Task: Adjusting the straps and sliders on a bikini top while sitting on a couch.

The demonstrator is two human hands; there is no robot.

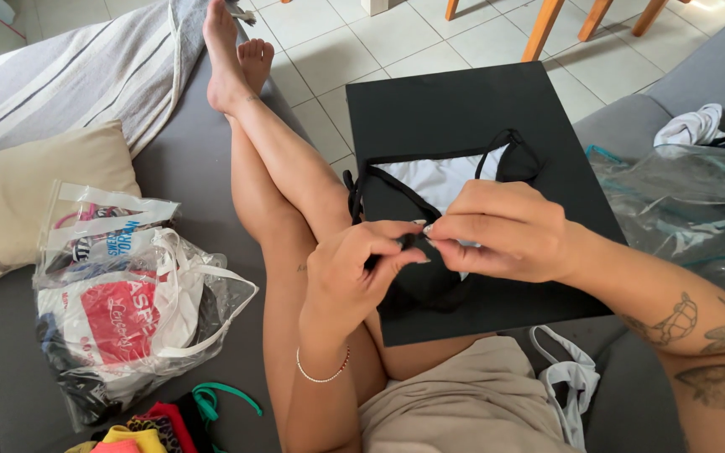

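A black-and-white garment with thin black straps [442, 180] lies on a flat black board [463, 109] that rests across my lap. My left hand [354, 264] and my right hand [497, 231] meet over the near part of the garment. Both pinch a small black piece of it [409, 243] between thumb and fingertips. My left wrist wears a thin beaded bracelet. The black lower part of the garment [425, 289] is partly hidden under my hands.
Clear plastic bags of clothes [119, 302] and colourful garments [161, 419] lie on the grey sofa at left, beside a beige cushion [35, 193]. A clear bag [681, 201] and white cloth [694, 126] sit at right. A white strap [572, 377] lies near my hip.
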